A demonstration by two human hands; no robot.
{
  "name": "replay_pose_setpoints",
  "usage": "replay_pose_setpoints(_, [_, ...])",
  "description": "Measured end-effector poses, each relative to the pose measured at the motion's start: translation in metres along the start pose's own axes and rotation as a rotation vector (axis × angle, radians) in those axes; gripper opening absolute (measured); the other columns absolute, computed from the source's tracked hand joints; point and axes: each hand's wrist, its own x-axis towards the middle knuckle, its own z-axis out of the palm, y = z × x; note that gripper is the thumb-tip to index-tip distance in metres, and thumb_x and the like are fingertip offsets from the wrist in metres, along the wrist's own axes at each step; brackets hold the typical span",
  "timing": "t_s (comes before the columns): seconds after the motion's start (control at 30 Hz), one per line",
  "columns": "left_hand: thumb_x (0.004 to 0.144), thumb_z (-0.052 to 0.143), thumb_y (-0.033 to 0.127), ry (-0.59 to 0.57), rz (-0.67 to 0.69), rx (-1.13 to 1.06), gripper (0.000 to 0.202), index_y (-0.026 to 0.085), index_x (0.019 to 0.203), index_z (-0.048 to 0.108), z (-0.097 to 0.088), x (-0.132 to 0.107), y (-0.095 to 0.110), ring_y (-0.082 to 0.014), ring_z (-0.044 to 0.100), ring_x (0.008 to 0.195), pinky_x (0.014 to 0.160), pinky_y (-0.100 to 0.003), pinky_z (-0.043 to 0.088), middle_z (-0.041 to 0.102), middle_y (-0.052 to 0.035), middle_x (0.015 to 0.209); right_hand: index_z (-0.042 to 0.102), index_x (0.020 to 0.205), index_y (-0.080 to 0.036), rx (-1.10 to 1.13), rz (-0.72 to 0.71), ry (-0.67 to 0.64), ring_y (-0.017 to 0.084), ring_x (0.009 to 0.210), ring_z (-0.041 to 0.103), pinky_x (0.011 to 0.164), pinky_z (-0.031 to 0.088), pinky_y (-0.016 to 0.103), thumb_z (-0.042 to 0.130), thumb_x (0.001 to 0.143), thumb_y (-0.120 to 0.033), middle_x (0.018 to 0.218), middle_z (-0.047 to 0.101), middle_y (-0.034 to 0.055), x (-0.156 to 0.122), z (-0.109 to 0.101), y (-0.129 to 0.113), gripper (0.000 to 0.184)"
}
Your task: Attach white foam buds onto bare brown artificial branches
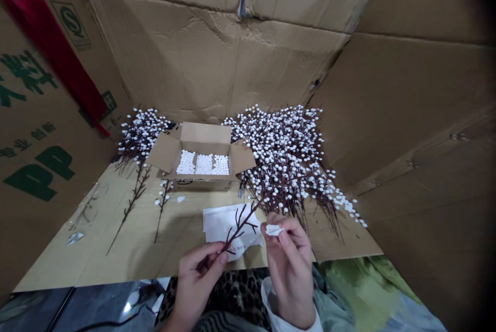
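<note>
I note my left hand (197, 270) clamped on the stem of a bare brown twig (240, 226), held above the counter (116, 254). My right hand (289, 265) pinches a white bud (274, 229) just beside it. The carton wall (39, 130) reads "PP" in green.

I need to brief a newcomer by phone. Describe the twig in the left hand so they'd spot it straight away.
In front of the small open box of white beads, over the white paper sheet, the left hand pinches a dark twig. Unlike the big heap of bead-covered branches behind it, its forks are bare.
</note>
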Motion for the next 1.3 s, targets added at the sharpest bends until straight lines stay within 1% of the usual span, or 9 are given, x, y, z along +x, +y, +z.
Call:
replay_pose_setpoints(0.1, [0.063,0.074,0.017,-0.012,-0.015,-0.012,0.011,0.021,0.070,0.080,-0.001,-0.001,-0.001,-0.0117,0.061,0.044,0.043,-0.015,0.050,0.073,-0.0031,0.056,0.068,0.072,-0.024,-0.040,-0.042,-0.058,0.013,0.066,0.051,0.061,0.039,0.024,0.071,0.077,-0.029,0.067,0.058,-0.0017,-0.002,-0.001,0.003,0.008])
replay_pose_setpoints(0.23, [0.062,0.074,0.017,-0.010,-0.019,-0.023,0.011,0.022,0.070,0.080,-0.001,-0.001,-0.001,-0.0113,0.060,0.043,0.042,-0.015,0.049,0.071,-0.0019,0.054,0.069,0.073,-0.025,-0.079,-0.080,-0.109,0.013,0.065,0.049,0.059,0.037,0.025,0.070,0.078,-0.030,0.067,0.056,-0.0016,-0.002,-0.001,0.009,0.007])
replay_pose_setpoints(0.43, [0.063,0.074,0.017,-0.026,-0.025,-0.041,0.011,0.022,0.071,0.080,-0.001,-0.002,-0.001,-0.0131,0.060,0.045,0.040,-0.018,0.049,0.073,-0.0031,0.057,0.069,0.074,-0.027,-0.103,-0.095,-0.123,0.014,0.066,0.048,0.059,0.036,0.026,0.070,0.079,-0.031,0.066,0.055,-0.0019,-0.001,-0.003,0.010,0.006])
replay_pose_setpoints(0.6, [0.062,0.074,0.015,-0.014,-0.011,-0.039,0.014,0.024,0.070,0.080,-0.001,-0.001,0.002,-0.0095,0.054,0.040,0.039,-0.016,0.046,0.070,-0.0013,0.053,0.068,0.074,-0.026,-0.070,-0.089,-0.098,0.015,0.068,0.049,0.062,0.037,0.027,0.069,0.080,-0.030,0.068,0.055,-0.0013,-0.003,-0.007,0.006,0.008])
replay_pose_setpoints(0.7, [0.062,0.074,0.015,-0.011,-0.024,-0.053,0.014,0.024,0.070,0.080,0.000,0.000,0.003,-0.0095,0.053,0.039,0.038,-0.016,0.045,0.070,-0.0014,0.052,0.068,0.074,-0.025,-0.070,-0.081,-0.094,0.014,0.068,0.050,0.062,0.038,0.027,0.069,0.080,-0.030,0.068,0.056,-0.0013,-0.004,-0.008,0.006,0.008])
replay_pose_setpoints(0.9, [0.061,0.074,0.015,-0.015,-0.025,-0.051,0.014,0.024,0.069,0.080,0.001,0.000,0.005,-0.0092,0.052,0.038,0.038,-0.016,0.045,0.068,-0.0009,0.050,0.068,0.078,-0.027,-0.131,-0.198,-0.107,0.014,0.070,0.052,0.063,0.039,0.027,0.067,0.083,-0.027,0.070,0.058,-0.0019,-0.006,-0.008,0.010,0.005])
replay_pose_setpoints(1.07, [0.062,0.074,0.016,-0.025,-0.036,-0.047,0.011,0.022,0.069,0.080,0.000,0.000,0.004,-0.0101,0.053,0.040,0.038,-0.016,0.045,0.066,-0.0012,0.049,0.069,0.081,-0.028,-0.196,-0.235,-0.141,0.013,0.069,0.051,0.061,0.037,0.026,0.066,0.084,-0.025,0.070,0.058,-0.0023,-0.004,-0.008,0.012,0.005])
replay_pose_setpoints(1.17, [0.062,0.074,0.016,-0.027,-0.035,-0.053,0.011,0.022,0.070,0.080,-0.001,-0.001,0.003,-0.0099,0.054,0.040,0.039,-0.016,0.046,0.068,-0.0018,0.052,0.070,0.081,-0.028,-0.215,-0.260,-0.137,0.013,0.068,0.051,0.061,0.037,0.027,0.065,0.084,-0.024,0.070,0.058,-0.0023,-0.003,-0.008,0.013,0.006])
replay_pose_setpoints(1.3, [0.062,0.074,0.015,-0.024,-0.040,-0.052,0.013,0.022,0.071,0.080,-0.001,-0.002,0.001,-0.0096,0.054,0.040,0.040,-0.016,0.046,0.069,-0.0015,0.053,0.070,0.081,-0.028,-0.203,-0.256,-0.132,0.014,0.068,0.052,0.061,0.038,0.027,0.066,0.083,-0.024,0.070,0.059,-0.0021,-0.004,-0.008,0.011,0.006])
